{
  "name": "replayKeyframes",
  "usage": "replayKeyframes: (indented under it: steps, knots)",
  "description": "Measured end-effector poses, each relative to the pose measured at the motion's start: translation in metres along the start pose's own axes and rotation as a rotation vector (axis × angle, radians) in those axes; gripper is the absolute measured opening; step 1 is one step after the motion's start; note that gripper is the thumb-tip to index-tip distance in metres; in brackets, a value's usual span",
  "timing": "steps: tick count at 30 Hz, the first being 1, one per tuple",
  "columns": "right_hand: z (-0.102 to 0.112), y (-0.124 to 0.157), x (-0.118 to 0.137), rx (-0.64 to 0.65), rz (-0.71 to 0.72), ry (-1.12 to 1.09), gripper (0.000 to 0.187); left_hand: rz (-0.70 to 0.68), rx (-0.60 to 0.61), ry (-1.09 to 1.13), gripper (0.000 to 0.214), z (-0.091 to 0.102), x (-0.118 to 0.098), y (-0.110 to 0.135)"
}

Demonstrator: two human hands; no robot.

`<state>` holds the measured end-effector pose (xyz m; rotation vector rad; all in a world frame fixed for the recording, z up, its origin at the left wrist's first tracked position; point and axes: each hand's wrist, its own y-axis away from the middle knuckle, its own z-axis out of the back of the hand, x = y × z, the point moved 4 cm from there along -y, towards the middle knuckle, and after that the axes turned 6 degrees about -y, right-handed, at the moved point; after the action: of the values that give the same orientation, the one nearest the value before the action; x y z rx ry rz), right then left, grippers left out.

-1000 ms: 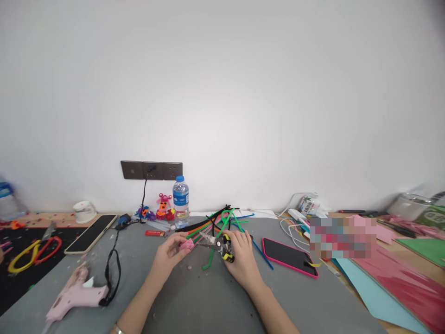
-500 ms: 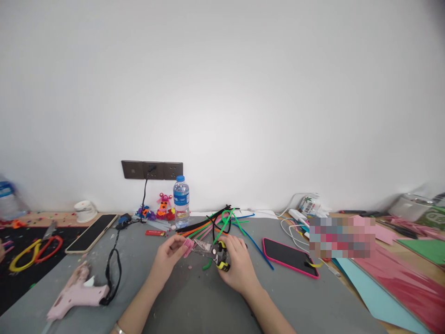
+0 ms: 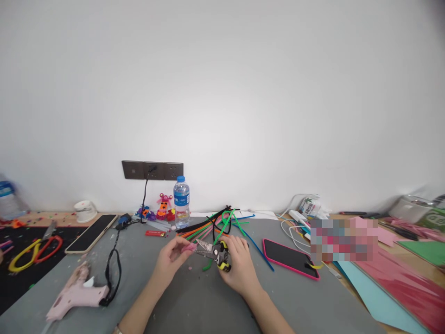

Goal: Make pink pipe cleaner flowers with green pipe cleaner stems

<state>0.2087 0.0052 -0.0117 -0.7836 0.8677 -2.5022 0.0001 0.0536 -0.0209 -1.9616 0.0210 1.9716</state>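
My left hand (image 3: 171, 260) pinches a small pink pipe-cleaner piece (image 3: 188, 247) just above the grey mat (image 3: 194, 301). My right hand (image 3: 239, 264) is wrapped round the yellow-and-black handles of a pair of wire cutters (image 3: 213, 252). The metal jaws point left and meet the pink piece. Just behind both hands lies a pile of coloured pipe cleaners (image 3: 216, 221), and a green one (image 3: 207, 265) runs under the cutters.
A pink glue gun (image 3: 74, 294) with a black cord lies at the left front. A pink-cased phone (image 3: 290, 257) lies right of my hands, another phone (image 3: 91, 233) at the left. A water bottle (image 3: 181, 201) and small figures (image 3: 163, 207) stand by the wall. Coloured paper sheets (image 3: 396, 287) cover the right.
Both hands have shifted slightly left and nearer. The cutter jaws have come onto the pink piece, which my left fingers have turned flatter.
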Motion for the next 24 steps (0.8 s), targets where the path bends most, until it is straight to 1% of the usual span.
replayKeyframes:
  steps: [3,6,8,13,18,24]
  knots:
    - [-0.001,0.001,0.001,0.001,0.006,0.013,0.05,-0.109,-0.039,-0.084,0.016,0.003,-0.002,-0.001]
    - [-0.002,0.001,0.003,-0.016,0.006,0.034,0.047,-0.221,-0.102,-0.117,0.012,0.006,-0.003,-0.001]
    - [-0.003,0.002,0.006,-0.027,0.006,0.05,0.045,-0.274,-0.132,-0.129,0.013,0.006,-0.004,0.001]
    - [-0.008,0.005,0.011,-0.015,0.007,0.058,0.046,-0.349,-0.162,-0.157,0.015,0.005,-0.005,0.006]
    - [-0.011,0.006,0.01,0.0,0.005,0.046,0.046,-0.402,-0.194,-0.21,0.015,0.005,-0.005,0.009]
    - [-0.013,0.006,0.009,0.025,-0.009,0.039,0.046,-0.49,-0.238,-0.325,0.014,0.003,-0.007,0.01]
